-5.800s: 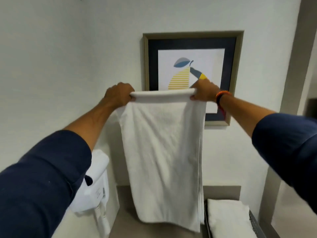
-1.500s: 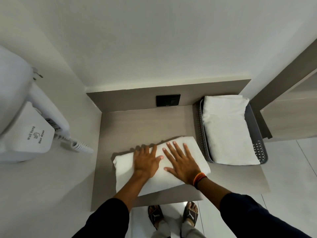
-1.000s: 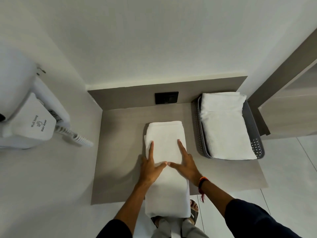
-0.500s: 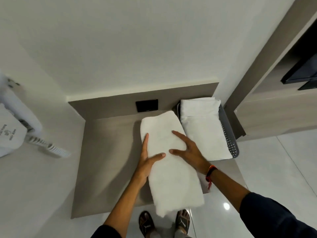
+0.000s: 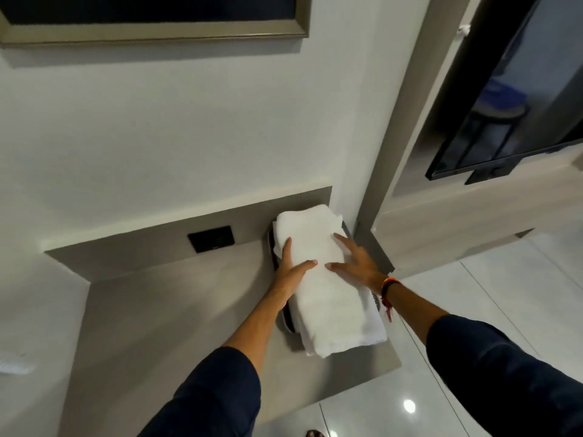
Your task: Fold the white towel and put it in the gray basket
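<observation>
The folded white towel (image 5: pixel 328 285) lies lengthwise over the gray basket (image 5: pixel 286 320), on top of another white towel whose edges show beneath it. Only slivers of the basket's dark rim show at the left and right. My left hand (image 5: pixel 291 272) grips the towel's left side, thumb on top. My right hand (image 5: pixel 358 263) holds its right side with fingers spread over the top; an orange band circles that wrist.
The basket sits at the right end of a gray-brown shelf (image 5: pixel 176 310) with a black wall socket (image 5: pixel 211 238) behind. A framed picture (image 5: pixel 151 26) hangs above. A dark screen (image 5: pixel 517 89) is mounted to the right. Glossy white floor tiles (image 5: pixel 504 294) lie below.
The towel went from hanging open, to folded flat on the shelf, turned lengthwise, then carried right onto the basket's other towel. Both hands stayed on it.
</observation>
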